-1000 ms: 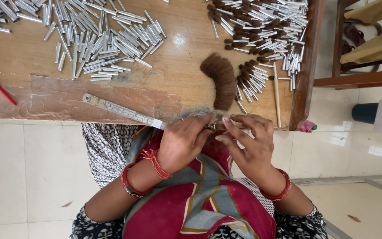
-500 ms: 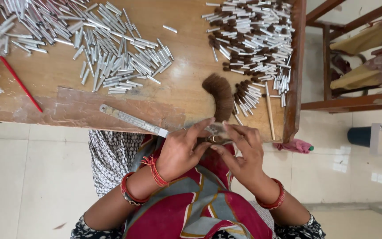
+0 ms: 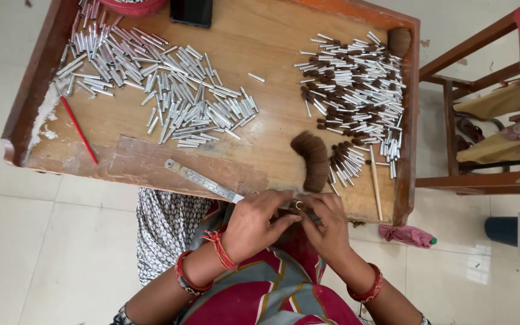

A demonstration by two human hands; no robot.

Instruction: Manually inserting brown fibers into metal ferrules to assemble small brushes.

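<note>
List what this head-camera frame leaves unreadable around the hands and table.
- Item pinched between left hand and right hand: too small, covered by fingers.
- Red bowl and black phone: cut by top edge.
- Metal ruler: near end hidden under the left hand.

Both hands [image 3: 290, 219] nearer table edge (slightly).

Surface [image 3: 260, 42]: warm orange-brown wood, pale worn patch at left edge. Metal tubes [image 3: 170, 102]: silver. Bristle tuft [image 3: 313, 157]: dark brown. Pencil [image 3: 78, 127]: red. Ruler [image 3: 203, 180]: grey steel. Bangles [image 3: 183, 275]: red. Garment [image 3: 260, 295]: crimson with grey stripe; cloth [image 3: 167, 229] white with black dotted print. Floor [image 3: 43, 253]: cream tiles. Rag [image 3: 405, 235]: pink.
</note>
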